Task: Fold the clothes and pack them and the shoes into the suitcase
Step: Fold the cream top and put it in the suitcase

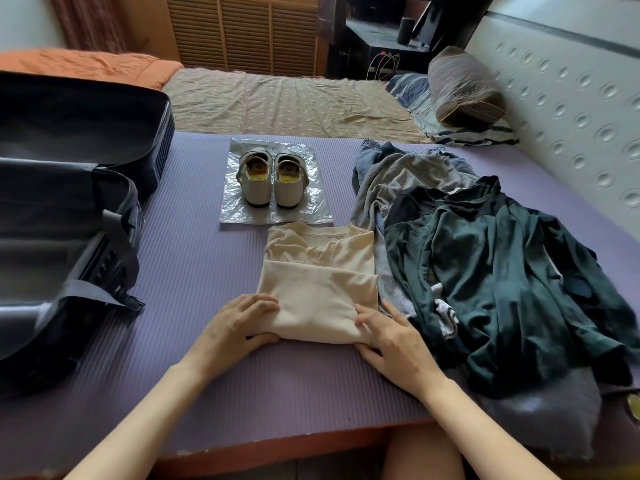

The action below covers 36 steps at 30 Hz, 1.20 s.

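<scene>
Cream shirt (318, 292) half-folded on purple mat (194, 258) | left hand (239, 327), right hand (391, 337) pinch its near edge | rumpled bed (277, 102) behind

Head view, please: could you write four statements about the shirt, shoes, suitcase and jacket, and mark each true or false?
1. The left hand and the right hand grip the cream shirt's near edge. True.
2. The suitcase lies open. True.
3. The shoes are inside the suitcase. False: they stand on a plastic sheet on the mat.
4. The green jacket is neatly folded. False: it lies crumpled to the right of the shirt.
</scene>
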Available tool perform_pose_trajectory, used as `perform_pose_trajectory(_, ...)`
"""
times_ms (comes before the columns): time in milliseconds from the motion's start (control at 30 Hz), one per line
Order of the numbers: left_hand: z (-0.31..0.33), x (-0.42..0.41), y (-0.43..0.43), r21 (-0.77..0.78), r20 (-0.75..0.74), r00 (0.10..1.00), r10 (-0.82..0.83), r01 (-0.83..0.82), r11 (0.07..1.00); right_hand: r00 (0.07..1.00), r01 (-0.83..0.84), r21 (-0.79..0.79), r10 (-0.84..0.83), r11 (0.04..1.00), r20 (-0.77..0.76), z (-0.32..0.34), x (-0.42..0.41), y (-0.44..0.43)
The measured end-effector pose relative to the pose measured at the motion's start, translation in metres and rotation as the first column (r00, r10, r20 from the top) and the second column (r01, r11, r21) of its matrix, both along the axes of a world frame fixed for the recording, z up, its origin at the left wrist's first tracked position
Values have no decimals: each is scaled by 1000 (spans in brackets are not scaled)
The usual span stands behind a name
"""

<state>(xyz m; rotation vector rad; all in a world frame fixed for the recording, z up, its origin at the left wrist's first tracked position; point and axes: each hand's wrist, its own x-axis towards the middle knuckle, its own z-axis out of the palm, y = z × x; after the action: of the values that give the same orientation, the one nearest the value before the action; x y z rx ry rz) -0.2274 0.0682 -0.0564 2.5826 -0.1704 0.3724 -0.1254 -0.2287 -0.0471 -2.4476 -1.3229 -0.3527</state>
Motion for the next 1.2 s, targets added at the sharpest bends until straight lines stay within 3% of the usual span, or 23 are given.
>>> perform_pose_trajectory(167,-7,-1,4,178,163,986,-17,-13,984,999,1,55,-3,998,33,-6,5,-3)
perform_pose_trajectory(333,3,-4,0,26,224,969,100,-108,994,995,96,241,-97,966,-9,6,-8,1)
perform_pose_trajectory(533,42,-48,-10,-3,284,956,70,-72,997,974,86,249,-29,965,-224,42,-54,-10)
perform_pose_trajectory(667,57,-71,-12,-196,200,977,69,-29,980,891,173,308,-15,936,-454,52,-75,-16)
perform_pose_trajectory(733,65,-65,-13,-282,143,986,87,-44,958,875,197,352,-2,915,-484,58,-71,-11)
perform_pose_trajectory(900,83,-14,-9,-457,-10,974,227,-207,865,772,296,481,89,826,-629,79,-32,16)
perform_pose_trajectory(1033,79,41,3,-512,-302,925,229,-361,780,683,397,345,-23,850,-730,68,18,38)
perform_pose_trajectory(1167,72,61,6,-601,-456,846,275,-521,607,609,510,188,-197,839,-768,54,40,55)
perform_pose_trajectory(1200,72,59,4,-559,-501,818,282,-555,616,569,538,150,-225,829,-791,52,40,57)
